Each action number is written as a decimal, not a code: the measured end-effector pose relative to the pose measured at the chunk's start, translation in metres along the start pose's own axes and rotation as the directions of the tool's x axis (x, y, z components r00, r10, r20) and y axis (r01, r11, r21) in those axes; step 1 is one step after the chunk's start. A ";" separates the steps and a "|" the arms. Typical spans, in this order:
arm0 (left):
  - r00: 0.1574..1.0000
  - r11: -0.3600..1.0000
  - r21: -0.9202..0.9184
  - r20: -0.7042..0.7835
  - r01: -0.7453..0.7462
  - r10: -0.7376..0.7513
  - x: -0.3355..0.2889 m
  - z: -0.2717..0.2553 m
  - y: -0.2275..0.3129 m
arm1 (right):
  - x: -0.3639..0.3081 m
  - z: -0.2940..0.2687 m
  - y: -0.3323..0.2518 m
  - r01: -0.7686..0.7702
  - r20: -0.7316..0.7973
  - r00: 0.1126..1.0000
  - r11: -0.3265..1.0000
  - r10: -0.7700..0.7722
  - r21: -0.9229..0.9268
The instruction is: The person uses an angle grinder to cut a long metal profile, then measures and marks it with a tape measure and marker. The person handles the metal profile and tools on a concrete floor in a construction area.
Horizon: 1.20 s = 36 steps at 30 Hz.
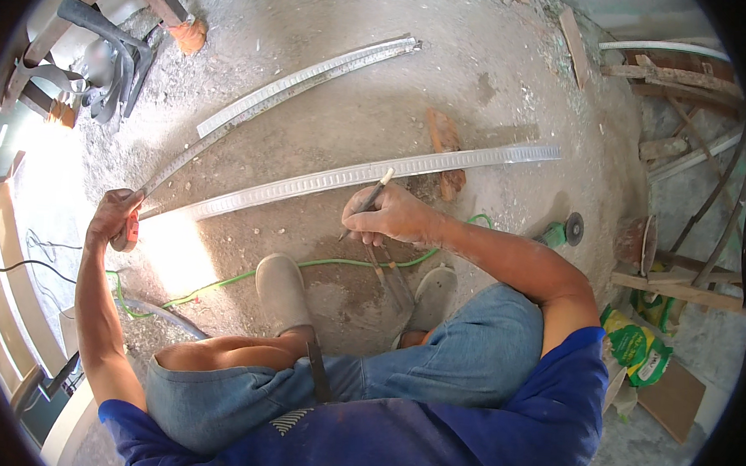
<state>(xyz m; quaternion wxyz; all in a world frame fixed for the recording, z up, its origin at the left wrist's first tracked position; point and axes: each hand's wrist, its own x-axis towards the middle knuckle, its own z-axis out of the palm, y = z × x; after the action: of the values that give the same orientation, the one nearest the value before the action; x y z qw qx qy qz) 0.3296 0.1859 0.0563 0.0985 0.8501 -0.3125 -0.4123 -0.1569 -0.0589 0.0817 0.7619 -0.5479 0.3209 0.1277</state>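
My left hand [111, 212] is closed around a red and dark tape measure [128, 235] at the left. Its thin blade [172, 165] runs out up and to the right, along the lower edge of a short perforated metal strip [301, 76] on the floor. My right hand [401, 216] grips a dark marker pen [373, 198] with a pale end pointing up. That hand is just below a longer perforated metal strip [334, 179], which lies across the floor in front of me. Whether the pen tip touches anything, I cannot tell.
A green angle grinder [562, 233] lies at the right, and a green cord [321, 261] crosses the floor. A long-handled tool [394, 283] lies between my shoes. A reddish-brown block [451, 183] is by the longer strip. Wooden frames stand left; boards and bags are right.
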 end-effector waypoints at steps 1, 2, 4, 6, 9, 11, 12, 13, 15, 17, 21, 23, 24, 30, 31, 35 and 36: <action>1.000 1.000 -0.001 -0.001 0.004 -0.004 0.002 0.001 -0.001 | 0.002 -0.001 0.001 -0.006 -0.002 1.000 1.000 0.006 0.000; 1.000 1.000 -0.002 -0.003 0.009 -0.009 0.004 0.001 -0.002 | 0.005 -0.002 0.003 -0.012 -0.002 1.000 1.000 0.012 0.001; 1.000 1.000 -0.014 0.001 0.022 -0.022 0.008 0.003 -0.002 | 0.009 -0.003 0.003 -0.024 -0.008 1.000 1.000 0.024 -0.002; 0.999 0.998 -0.035 0.005 0.050 -0.050 0.010 0.001 -0.006 | 0.015 -0.001 0.001 -0.034 -0.008 0.999 0.999 0.034 -0.010; 0.998 0.997 0.054 -0.005 -0.056 0.056 0.024 0.000 -0.028 | 0.023 -0.001 0.002 -0.065 0.000 0.998 0.996 0.065 -0.065; 0.999 0.999 -0.037 0.043 0.020 -0.018 0.027 0.000 -0.016 | 0.020 0.000 0.003 -0.045 -0.042 0.998 0.997 0.042 -0.068; 0.995 0.986 -0.141 0.063 0.090 -0.081 0.026 0.000 -0.003 | 0.020 -0.002 0.006 -0.072 -0.050 0.996 0.995 0.068 -0.067; 0.997 0.991 -0.112 0.034 0.070 -0.067 0.026 -0.002 -0.001 | 0.023 -0.004 0.009 -0.096 -0.053 0.994 0.993 0.093 -0.071; 0.998 0.994 -0.095 0.018 0.056 -0.055 0.031 -0.003 -0.003 | 0.024 -0.005 0.011 -0.080 -0.033 0.996 0.995 0.078 -0.065; 0.998 0.994 -0.087 0.002 0.066 -0.066 0.035 0.001 -0.009 | 0.026 -0.005 0.011 -0.088 -0.030 0.996 0.994 0.086 -0.062; 0.995 0.995 -0.049 -0.058 0.083 -0.086 0.045 0.008 -0.025 | 0.028 -0.004 0.009 -0.117 -0.028 0.993 0.992 0.116 -0.039; 0.991 0.995 -0.028 -0.083 0.098 -0.100 0.047 0.011 -0.027 | 0.028 -0.005 0.009 -0.122 -0.030 0.992 0.992 0.121 -0.031; 0.989 0.994 -0.002 -0.101 0.107 -0.107 0.048 0.013 -0.024 | 0.028 -0.006 0.009 -0.123 -0.031 0.992 0.992 0.122 -0.034; 0.981 0.989 0.025 -0.134 0.143 -0.138 0.051 0.015 -0.019 | 0.027 -0.008 0.009 -0.125 -0.043 0.991 0.992 0.124 -0.032; 0.981 0.989 0.025 -0.137 0.146 -0.141 0.051 0.015 -0.019 | 0.027 -0.009 0.009 -0.124 -0.040 0.992 0.992 0.123 -0.029; 0.974 0.980 0.096 -0.163 0.173 -0.155 0.051 0.016 -0.016 | 0.025 -0.008 0.009 -0.119 -0.041 0.992 0.992 0.118 -0.032; 0.974 0.978 0.101 -0.153 0.181 -0.164 0.050 0.016 -0.013 | 0.025 -0.008 0.009 -0.123 -0.046 0.992 0.992 0.121 -0.033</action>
<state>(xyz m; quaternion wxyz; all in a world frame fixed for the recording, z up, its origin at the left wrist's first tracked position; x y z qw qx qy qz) 0.3465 0.1670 0.0090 0.0359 0.9058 -0.2525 -0.3382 -0.1459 -0.0668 0.0573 0.7357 -0.5433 0.3680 0.1678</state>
